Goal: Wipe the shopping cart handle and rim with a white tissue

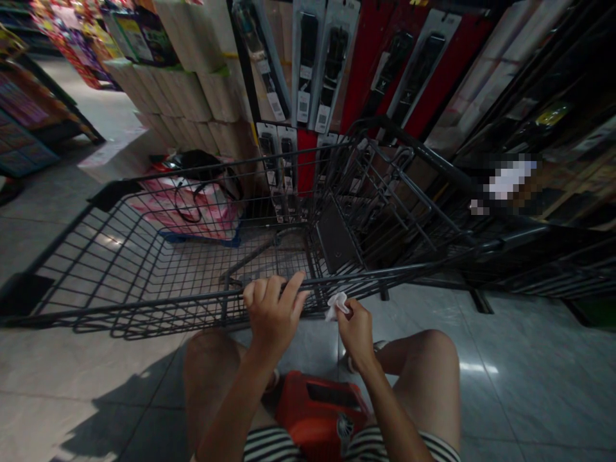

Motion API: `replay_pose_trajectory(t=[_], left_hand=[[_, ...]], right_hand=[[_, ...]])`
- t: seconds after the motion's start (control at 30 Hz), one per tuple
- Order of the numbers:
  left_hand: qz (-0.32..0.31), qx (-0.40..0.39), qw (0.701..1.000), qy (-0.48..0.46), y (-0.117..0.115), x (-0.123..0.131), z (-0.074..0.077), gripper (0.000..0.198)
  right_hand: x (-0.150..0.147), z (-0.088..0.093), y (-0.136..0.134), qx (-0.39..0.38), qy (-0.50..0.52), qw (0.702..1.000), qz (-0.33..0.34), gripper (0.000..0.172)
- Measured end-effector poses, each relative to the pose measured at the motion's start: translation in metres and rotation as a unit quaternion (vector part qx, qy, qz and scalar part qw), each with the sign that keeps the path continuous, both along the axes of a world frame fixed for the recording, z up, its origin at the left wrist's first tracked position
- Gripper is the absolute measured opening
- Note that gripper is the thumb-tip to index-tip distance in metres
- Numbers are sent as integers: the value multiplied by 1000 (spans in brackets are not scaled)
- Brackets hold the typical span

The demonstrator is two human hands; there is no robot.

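A dark wire shopping cart (168, 300) stands sideways in front of me, and nothing lies in its main basket. My left hand (274, 311) has its fingers hooked over the cart's near top rim, with the thumb and a finger raised along it. Just below that rim, to the right, my right hand (353, 324) pinches a crumpled white tissue (337, 305) between thumb and fingers. The tissue is close to the rim; I cannot tell whether it touches. The cart's child seat panel (337, 234) is at the basket's right end.
Between my knees is a red plastic object (312, 414), perhaps a stool. Behind the cart hang packaged goods (308, 64) on a rack. Stacked paper packs (187, 90) and pink-and-white packages (192, 205) are to the left. Dark shelving (539, 128) runs along the right.
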State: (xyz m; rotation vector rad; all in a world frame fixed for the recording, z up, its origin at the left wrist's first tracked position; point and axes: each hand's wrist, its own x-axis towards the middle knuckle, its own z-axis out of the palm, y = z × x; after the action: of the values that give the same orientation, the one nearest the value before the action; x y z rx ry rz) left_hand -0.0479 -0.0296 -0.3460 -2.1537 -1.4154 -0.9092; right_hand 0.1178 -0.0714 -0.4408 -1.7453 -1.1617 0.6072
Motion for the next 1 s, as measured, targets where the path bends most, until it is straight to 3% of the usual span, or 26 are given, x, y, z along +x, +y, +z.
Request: replay_pose_trajectory(t=[0.1,0.3,0.43,0.67,1.0], left_hand=[[-2,0,1000,-3,0,0,0,22],[-2,-5,1000,-6,0,1,1,22],[4,-10,1000,-2,0,1,1,22],[0,-10,1000,-4,-1,1,1,23],[4,-10,1000,2,0,1,1,23]], right_hand=[[10,12,-15,-8,7,999,-30,26],[11,44,-17,38,75,973,-214,34],[7,54,2,84,84,972,-204,32],[5,41,16,96,32,976,-194,27],[-3,3,12,62,18,988,-137,30]])
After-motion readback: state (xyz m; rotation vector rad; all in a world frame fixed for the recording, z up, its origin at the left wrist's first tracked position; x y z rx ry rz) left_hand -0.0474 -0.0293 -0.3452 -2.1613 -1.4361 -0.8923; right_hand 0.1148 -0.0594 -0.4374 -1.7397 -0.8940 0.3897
